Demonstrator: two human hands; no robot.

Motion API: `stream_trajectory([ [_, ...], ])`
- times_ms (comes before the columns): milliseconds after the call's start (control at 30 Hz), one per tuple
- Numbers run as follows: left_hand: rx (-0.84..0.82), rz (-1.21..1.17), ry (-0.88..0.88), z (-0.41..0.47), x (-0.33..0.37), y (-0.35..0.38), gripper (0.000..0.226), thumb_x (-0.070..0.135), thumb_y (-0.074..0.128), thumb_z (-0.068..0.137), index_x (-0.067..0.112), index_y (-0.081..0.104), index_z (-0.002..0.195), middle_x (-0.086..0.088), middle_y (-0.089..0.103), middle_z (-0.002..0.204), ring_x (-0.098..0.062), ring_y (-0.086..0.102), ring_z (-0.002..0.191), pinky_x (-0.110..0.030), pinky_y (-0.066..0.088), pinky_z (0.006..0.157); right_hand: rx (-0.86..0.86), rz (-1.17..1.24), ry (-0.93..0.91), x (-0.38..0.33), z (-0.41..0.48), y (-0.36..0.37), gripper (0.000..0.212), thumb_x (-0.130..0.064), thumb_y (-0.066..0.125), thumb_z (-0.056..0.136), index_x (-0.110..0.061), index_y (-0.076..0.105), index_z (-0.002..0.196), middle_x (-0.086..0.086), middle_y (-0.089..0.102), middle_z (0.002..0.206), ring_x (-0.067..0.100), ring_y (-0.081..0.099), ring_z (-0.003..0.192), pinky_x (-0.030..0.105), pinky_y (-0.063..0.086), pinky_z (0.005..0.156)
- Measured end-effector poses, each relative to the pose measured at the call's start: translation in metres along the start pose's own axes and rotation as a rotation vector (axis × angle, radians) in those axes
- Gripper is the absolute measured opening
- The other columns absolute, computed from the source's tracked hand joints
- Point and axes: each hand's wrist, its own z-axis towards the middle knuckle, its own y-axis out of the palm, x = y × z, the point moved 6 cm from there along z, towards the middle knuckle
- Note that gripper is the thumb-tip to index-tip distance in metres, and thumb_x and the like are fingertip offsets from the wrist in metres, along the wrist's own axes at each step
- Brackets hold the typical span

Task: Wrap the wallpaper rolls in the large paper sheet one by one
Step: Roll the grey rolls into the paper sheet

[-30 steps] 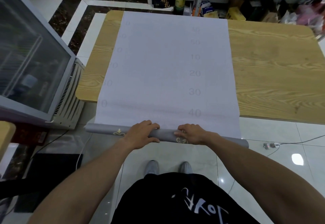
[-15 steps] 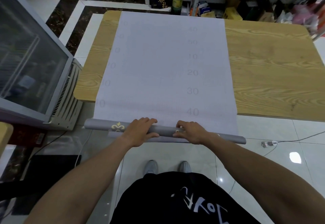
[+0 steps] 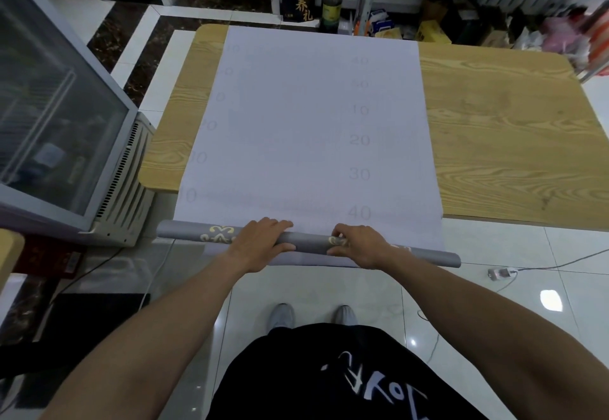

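A grey wallpaper roll [image 3: 309,243] with gold ornaments lies across the near end of a large pale paper sheet [image 3: 313,129], just past the table's front edge. The sheet has faint printed numbers and covers the left half of the wooden table [image 3: 514,142]. My left hand [image 3: 263,243] is curled over the roll left of its middle. My right hand [image 3: 359,245] grips the roll right of its middle, fingertips on a gold ornament. A strip of the sheet's near edge shows below the roll between my hands. Both ends of the roll stick out beyond the sheet.
A glass-fronted cabinet [image 3: 56,116] with a vented side stands close on the left. Shelves with boxes, a bottle [image 3: 331,11] and bags line the floor beyond the table. A cable with a plug [image 3: 499,273] lies on the tiled floor at right. My shoes [image 3: 309,315] are below.
The roll has turned slightly away from me onto the sheet, so a strip of the sheet's near edge now shows beneath it. Both hands stay on the roll.
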Motion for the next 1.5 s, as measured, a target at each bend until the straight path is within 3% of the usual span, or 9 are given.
stream_trajectory([
  [167, 0.078, 0.014, 0.035, -0.003, -0.001, -0.005, 0.037, 0.050, 0.051, 0.093, 0.019, 0.054, 0.113, 0.000, 0.057, 0.102, -0.021, 0.054, 0.090, -0.029, 0.030, 0.072, -0.054, -0.036, -0.039, -0.003, 0.005, -0.008, 0.038, -0.055, 0.056, 0.088, -0.019, 0.061, 0.099, 0.004, 0.068, 0.097, 0.025, 0.061, 0.087, 0.035, 0.044, 0.080],
  [333, 0.041, 0.127, 0.019, 0.001, 0.000, -0.004, 0.033, 0.045, 0.039, 0.100, 0.017, 0.056, 0.105, -0.004, 0.062, 0.099, -0.021, 0.052, 0.089, -0.030, 0.032, 0.070, 0.013, -0.341, -0.129, -0.012, 0.004, -0.012, 0.062, -0.070, 0.060, 0.075, -0.020, 0.061, 0.112, 0.002, 0.057, 0.106, 0.021, 0.049, 0.100, 0.038, 0.037, 0.089],
  [533, 0.033, -0.028, -0.014, 0.001, -0.005, -0.010, 0.049, 0.053, 0.051, 0.092, 0.022, 0.046, 0.129, -0.003, 0.059, 0.112, -0.022, 0.054, 0.098, -0.033, 0.041, 0.081, 0.084, -0.112, -0.101, -0.006, -0.001, -0.015, 0.042, -0.049, 0.066, 0.084, -0.020, 0.057, 0.111, 0.005, 0.067, 0.104, 0.024, 0.060, 0.094, 0.033, 0.046, 0.075],
  [733, 0.096, 0.015, 0.047, 0.003, -0.004, -0.015, 0.034, 0.046, 0.056, 0.091, 0.018, 0.055, 0.110, -0.003, 0.059, 0.097, -0.023, 0.056, 0.083, -0.031, 0.035, 0.065, 0.000, 0.038, -0.082, -0.005, 0.004, -0.025, 0.028, -0.042, 0.063, 0.089, -0.015, 0.063, 0.097, 0.004, 0.068, 0.094, 0.020, 0.060, 0.082, 0.033, 0.047, 0.070],
  [967, -0.019, -0.002, 0.014, 0.011, -0.004, -0.017, 0.025, 0.040, 0.044, 0.099, 0.018, 0.053, 0.104, -0.003, 0.064, 0.098, -0.023, 0.057, 0.084, -0.033, 0.038, 0.069, 0.066, -0.285, -0.184, -0.013, -0.001, -0.025, 0.064, -0.066, 0.062, 0.078, -0.022, 0.051, 0.123, 0.000, 0.059, 0.112, 0.021, 0.057, 0.095, 0.034, 0.045, 0.083],
  [1167, -0.029, -0.066, 0.012, 0.012, -0.010, -0.015, 0.037, 0.048, 0.046, 0.096, 0.022, 0.050, 0.123, -0.001, 0.060, 0.116, -0.020, 0.054, 0.099, -0.035, 0.043, 0.083, 0.053, -0.247, -0.164, -0.010, 0.002, -0.018, 0.046, -0.049, 0.053, 0.093, -0.019, 0.050, 0.127, 0.007, 0.064, 0.115, 0.027, 0.059, 0.099, 0.034, 0.046, 0.080],
  [1267, 0.119, 0.017, 0.058, 0.008, -0.010, -0.018, 0.062, 0.057, 0.060, 0.084, 0.019, 0.048, 0.131, -0.002, 0.055, 0.119, -0.022, 0.051, 0.105, -0.037, 0.042, 0.087, -0.049, -0.088, -0.130, -0.009, 0.004, -0.021, 0.029, -0.044, 0.055, 0.094, -0.018, 0.055, 0.107, 0.006, 0.065, 0.100, 0.026, 0.060, 0.090, 0.033, 0.044, 0.073],
  [1333, 0.144, 0.069, 0.093, 0.008, -0.008, -0.018, 0.057, 0.054, 0.063, 0.083, 0.017, 0.053, 0.126, -0.004, 0.058, 0.113, -0.024, 0.054, 0.100, -0.036, 0.040, 0.082, -0.129, 0.006, -0.104, -0.009, 0.006, -0.021, 0.024, -0.044, 0.056, 0.093, -0.020, 0.052, 0.095, 0.003, 0.061, 0.091, 0.025, 0.060, 0.085, 0.034, 0.045, 0.073],
  [1500, 0.101, 0.104, 0.041, 0.013, -0.011, -0.013, 0.039, 0.043, 0.047, 0.097, 0.018, 0.053, 0.126, -0.005, 0.060, 0.111, -0.024, 0.054, 0.099, -0.032, 0.032, 0.080, -0.076, -0.253, -0.135, -0.017, 0.009, -0.028, 0.064, -0.066, 0.056, 0.082, -0.017, 0.052, 0.123, 0.001, 0.056, 0.114, 0.022, 0.052, 0.104, 0.035, 0.040, 0.087],
])
